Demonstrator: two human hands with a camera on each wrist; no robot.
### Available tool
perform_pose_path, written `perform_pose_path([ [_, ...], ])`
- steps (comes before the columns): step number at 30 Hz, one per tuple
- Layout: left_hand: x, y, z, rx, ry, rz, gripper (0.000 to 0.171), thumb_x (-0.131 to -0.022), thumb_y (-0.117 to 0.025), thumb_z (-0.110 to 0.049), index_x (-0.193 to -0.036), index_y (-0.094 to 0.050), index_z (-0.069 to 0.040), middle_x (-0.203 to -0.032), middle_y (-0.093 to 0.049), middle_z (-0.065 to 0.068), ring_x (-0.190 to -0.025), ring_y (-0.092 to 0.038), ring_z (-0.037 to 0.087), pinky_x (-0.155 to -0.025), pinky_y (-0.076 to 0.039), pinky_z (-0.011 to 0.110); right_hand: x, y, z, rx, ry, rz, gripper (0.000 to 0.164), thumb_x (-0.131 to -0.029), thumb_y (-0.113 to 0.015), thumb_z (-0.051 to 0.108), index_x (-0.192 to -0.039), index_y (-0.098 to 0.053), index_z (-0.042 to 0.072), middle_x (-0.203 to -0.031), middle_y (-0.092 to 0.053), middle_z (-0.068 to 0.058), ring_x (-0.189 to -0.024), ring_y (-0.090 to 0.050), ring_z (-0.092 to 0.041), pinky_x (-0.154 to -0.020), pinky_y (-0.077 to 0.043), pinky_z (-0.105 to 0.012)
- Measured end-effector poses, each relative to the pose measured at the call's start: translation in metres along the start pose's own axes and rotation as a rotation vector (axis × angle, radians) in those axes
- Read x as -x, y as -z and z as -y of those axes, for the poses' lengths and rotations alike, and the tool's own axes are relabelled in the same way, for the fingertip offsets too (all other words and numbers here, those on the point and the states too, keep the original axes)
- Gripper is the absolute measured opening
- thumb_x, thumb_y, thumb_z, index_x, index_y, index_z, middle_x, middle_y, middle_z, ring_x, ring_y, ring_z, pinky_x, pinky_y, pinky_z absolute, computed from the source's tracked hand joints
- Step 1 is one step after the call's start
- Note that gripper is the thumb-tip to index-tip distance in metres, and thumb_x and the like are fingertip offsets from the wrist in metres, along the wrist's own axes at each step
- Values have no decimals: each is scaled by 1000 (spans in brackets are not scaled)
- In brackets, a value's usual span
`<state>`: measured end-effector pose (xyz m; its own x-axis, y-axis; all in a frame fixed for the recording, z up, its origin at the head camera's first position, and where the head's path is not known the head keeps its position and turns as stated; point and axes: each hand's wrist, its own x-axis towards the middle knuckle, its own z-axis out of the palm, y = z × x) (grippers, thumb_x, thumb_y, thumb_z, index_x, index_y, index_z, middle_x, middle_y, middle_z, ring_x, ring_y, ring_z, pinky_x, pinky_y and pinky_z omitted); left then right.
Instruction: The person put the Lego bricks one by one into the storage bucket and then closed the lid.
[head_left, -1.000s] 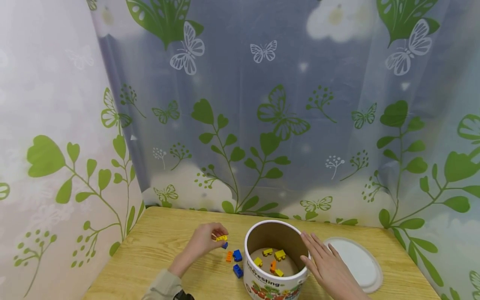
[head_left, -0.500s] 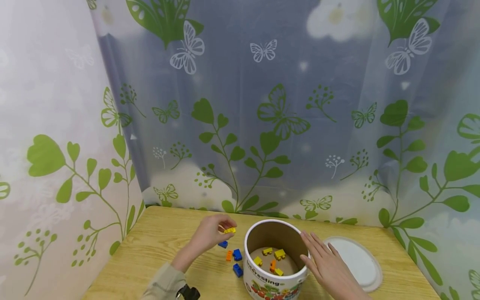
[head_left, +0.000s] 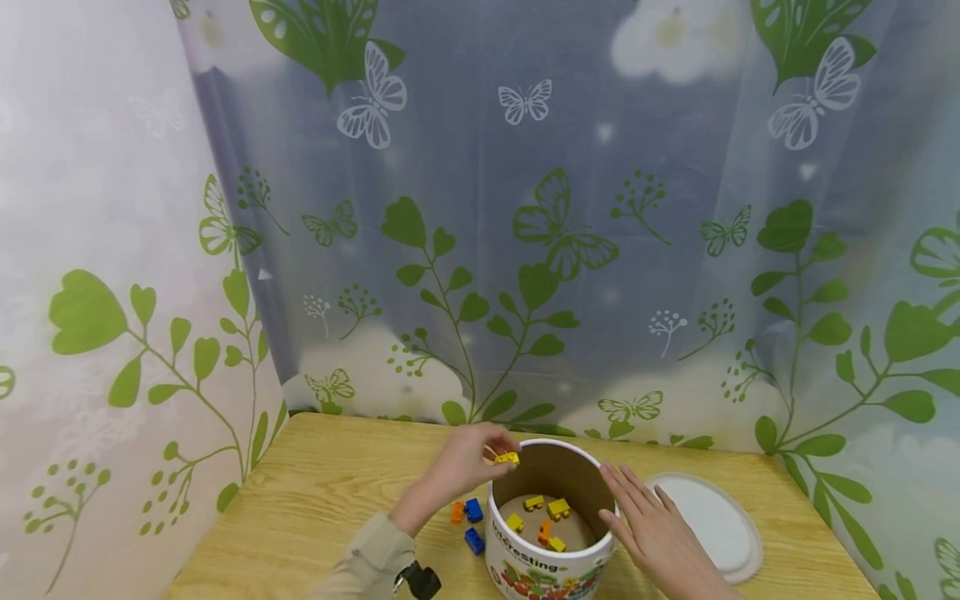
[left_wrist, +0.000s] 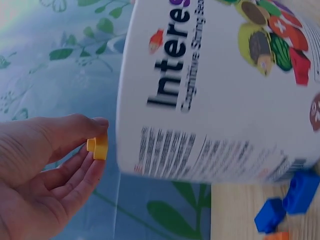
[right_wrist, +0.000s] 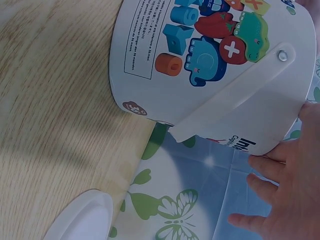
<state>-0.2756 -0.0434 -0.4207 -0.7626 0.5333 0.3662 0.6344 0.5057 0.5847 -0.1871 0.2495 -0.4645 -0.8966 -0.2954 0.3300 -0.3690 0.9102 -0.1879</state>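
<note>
My left hand (head_left: 463, 460) pinches a yellow toy building brick (head_left: 507, 458) between thumb and fingertips, at the left rim of a white round bucket (head_left: 536, 575). In the left wrist view the yellow brick (left_wrist: 100, 148) is beside the bucket's printed wall (left_wrist: 165, 130). My right hand (head_left: 656, 529) has its fingers extended against the bucket's right rim; in the right wrist view its fingers (right_wrist: 265, 167) touch the bucket's edge. Inside the bucket lie several yellow bricks (head_left: 558, 508) and an orange brick (head_left: 544, 531).
Left of the bucket, blue bricks (head_left: 474, 542) and an orange brick (head_left: 457, 512) lie on the wooden table (head_left: 300, 483). A white round lid (head_left: 708, 525) lies to the right. A patterned curtain (head_left: 450, 250) hangs behind the table.
My left hand has lifted the yellow brick and carried it right to the bucket's rim. One blue brick is now hidden by that arm. My right hand has stayed at the bucket.
</note>
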Motion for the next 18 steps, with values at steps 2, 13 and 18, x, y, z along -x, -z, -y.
perform_pose_path([
  [2,-5,-6,-4,12,-11,16,14,-87,-80,-9,-100,-74,-12,-97,-72,1,-87,-68,17,-74,-57,21,0,0,0,3,1,-2,58,-106,-53,37,-156,-40,13,-157,-45,-7,-145,-41,-31,-110,-36,-66],
  [13,-16,-37,-7,30,-5,95,14,-88,-80,-13,-100,-74,-10,-90,-72,-2,-81,-67,8,-71,-53,15,0,-1,0,4,-8,2,58,-106,-52,38,-157,-40,14,-157,-44,-6,-145,-41,-31,-110,-36,-66],
  [18,-17,-44,-4,39,17,122,15,-87,-82,-11,-99,-74,-9,-89,-71,-4,-79,-65,3,-71,-52,14,0,0,0,-2,-17,9,58,-106,-52,38,-157,-40,14,-157,-44,-7,-145,-40,-31,-110,-36,-66],
])
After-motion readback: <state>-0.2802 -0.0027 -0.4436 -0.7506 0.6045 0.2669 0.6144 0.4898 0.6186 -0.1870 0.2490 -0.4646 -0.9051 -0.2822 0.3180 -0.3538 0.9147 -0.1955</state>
